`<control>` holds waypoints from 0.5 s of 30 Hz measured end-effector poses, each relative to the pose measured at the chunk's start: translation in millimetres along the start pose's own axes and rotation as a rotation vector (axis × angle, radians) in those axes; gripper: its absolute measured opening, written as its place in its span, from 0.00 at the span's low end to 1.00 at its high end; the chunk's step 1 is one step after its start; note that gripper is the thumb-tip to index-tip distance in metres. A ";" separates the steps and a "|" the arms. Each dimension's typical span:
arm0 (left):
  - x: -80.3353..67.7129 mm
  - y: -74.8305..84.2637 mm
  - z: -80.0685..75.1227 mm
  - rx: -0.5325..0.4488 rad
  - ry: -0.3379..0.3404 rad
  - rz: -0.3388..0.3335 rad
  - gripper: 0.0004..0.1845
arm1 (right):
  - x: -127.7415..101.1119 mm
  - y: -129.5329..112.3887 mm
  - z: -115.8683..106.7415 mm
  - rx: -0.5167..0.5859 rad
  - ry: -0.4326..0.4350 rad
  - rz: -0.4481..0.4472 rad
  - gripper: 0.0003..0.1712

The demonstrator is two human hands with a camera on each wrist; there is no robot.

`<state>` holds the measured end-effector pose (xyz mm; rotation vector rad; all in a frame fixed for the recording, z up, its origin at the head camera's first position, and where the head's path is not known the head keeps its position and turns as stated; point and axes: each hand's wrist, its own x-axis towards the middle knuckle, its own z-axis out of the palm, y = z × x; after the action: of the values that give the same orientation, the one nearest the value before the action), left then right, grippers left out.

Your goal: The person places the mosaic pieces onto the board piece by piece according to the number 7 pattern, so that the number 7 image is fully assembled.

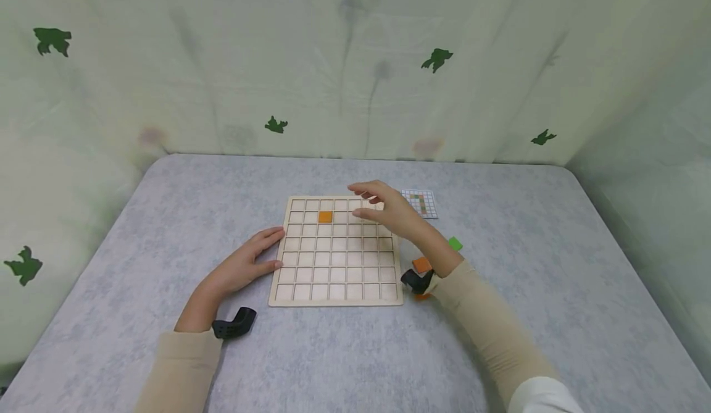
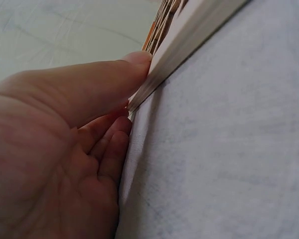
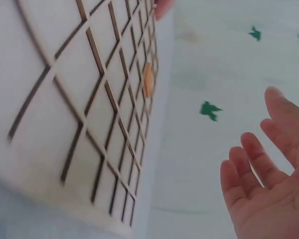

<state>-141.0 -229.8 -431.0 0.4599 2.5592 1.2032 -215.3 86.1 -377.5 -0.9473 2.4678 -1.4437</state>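
Lying beneath the parted, empty right grip point(image 1: 393, 210), a pale wooden grid board point(image 1: 332, 258) is merely touched by the outstretched left grip point(image 1: 241, 267).

A mottled grey table point(image 1: 311, 363), seen through my head camera, with a board, a card and loose pieces on it.
I see pale, blue-grey blotches all over the tabletop and rounded corners along its far edge. The square wooden board point(image 1: 339, 275) lies flat near the middle, its surface divided into a grid. Just beside its far right corner I have the small printed card point(image 1: 428, 206); nearer me, right of the board, lie a green tile point(image 1: 455, 244), an orange tile point(image 1: 421, 265) and a partly hidden orange piece point(image 1: 422, 297).
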 end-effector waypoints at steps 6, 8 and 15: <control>-0.6 1.4 -0.6 0.000 -0.004 0.005 0.36 | -46.0 4.0 -28.7 -0.030 0.036 0.013 0.27; -1.4 2.2 -1.6 0.001 -0.008 0.010 0.37 | -61.1 10.9 -34.9 -0.046 0.038 0.032 0.26; -1.6 -0.5 -1.8 -0.010 -0.009 0.027 0.37 | -102.6 36.1 -43.9 -0.055 0.017 0.156 0.26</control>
<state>-140.2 -232.0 -430.0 0.4981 2.5458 1.2198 -167.8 190.1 -403.8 -0.7350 2.5422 -1.3462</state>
